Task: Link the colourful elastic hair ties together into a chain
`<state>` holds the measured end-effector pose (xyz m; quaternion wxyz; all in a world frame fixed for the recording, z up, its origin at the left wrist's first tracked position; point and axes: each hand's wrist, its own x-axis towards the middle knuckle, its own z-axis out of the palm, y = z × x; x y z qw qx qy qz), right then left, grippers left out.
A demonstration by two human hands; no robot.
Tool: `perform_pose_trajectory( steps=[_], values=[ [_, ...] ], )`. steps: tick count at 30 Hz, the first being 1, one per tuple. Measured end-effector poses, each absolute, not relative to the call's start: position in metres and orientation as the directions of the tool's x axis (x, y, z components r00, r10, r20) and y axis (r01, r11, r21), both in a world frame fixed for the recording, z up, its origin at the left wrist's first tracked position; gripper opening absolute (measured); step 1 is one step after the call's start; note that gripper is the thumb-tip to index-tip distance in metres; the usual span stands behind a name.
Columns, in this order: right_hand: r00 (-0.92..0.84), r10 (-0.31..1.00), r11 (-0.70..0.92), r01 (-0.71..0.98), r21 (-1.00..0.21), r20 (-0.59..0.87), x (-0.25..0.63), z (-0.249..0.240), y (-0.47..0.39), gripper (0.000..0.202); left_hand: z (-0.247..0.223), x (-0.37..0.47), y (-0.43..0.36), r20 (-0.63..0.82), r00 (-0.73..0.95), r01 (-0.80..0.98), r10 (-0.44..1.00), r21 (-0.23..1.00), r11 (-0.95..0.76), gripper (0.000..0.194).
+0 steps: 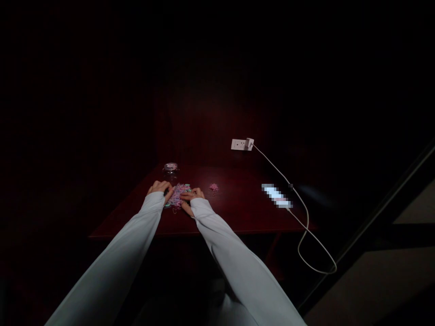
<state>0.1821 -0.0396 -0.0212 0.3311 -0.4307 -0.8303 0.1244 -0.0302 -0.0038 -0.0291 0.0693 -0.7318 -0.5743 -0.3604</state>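
Observation:
On the dark red table lies a loose pile of small, thin bands (177,194) in pink, purple and mint, which look like little elastic bands. My left hand (159,187) rests against the pile's left side, fingers bent over its edge and the thumb apart. At the right side, my right hand (193,199) reaches into the pile with fingers stretched and thumb spread; no band shows gripped in it. Further right sits a small separate heap of pink bands (214,187). Behind my left hand stands a clear round jar (171,168) with a pale top.
The wooden table (238,213) ends at a front edge below my forearms. A lit, blurred phone (277,195) lies at the right, tied by a white cable (307,217) to a charger (249,144) in the wall socket (238,144). The surroundings are very dark.

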Motion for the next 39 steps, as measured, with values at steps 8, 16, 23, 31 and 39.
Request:
perform_pose_trajectory(
  steps=[8,16,23,31,39],
  values=[
    [-0.384,0.811,0.579,0.636,-0.510,0.441,0.185,-0.023,-0.043,0.030,-0.030,-0.025,-0.007,0.667,0.087,0.890,0.740,0.281,-0.359,0.018],
    [-0.283,0.826,0.556,0.549,-0.624,0.487,0.187,-0.033,-0.028,0.031,-0.028,-0.021,-0.010,0.620,0.163,0.913,0.768,0.201,-0.356,0.027],
    [-0.263,0.864,0.503,0.423,-0.753,0.430,0.192,-0.033,-0.016,0.027,-0.026,-0.018,-0.016,0.631,0.280,0.863,0.724,0.165,-0.477,0.039],
    [-0.310,0.842,0.537,0.414,-0.735,0.441,0.190,-0.027,-0.028,0.023,-0.043,-0.018,0.004,0.618,0.308,0.866,0.723,0.132,-0.482,0.036],
    [-0.260,0.842,0.540,0.423,-0.727,0.473,0.189,-0.030,-0.025,0.021,-0.044,-0.023,0.004,0.647,0.324,0.861,0.691,0.100,-0.498,0.032]
  ],
)
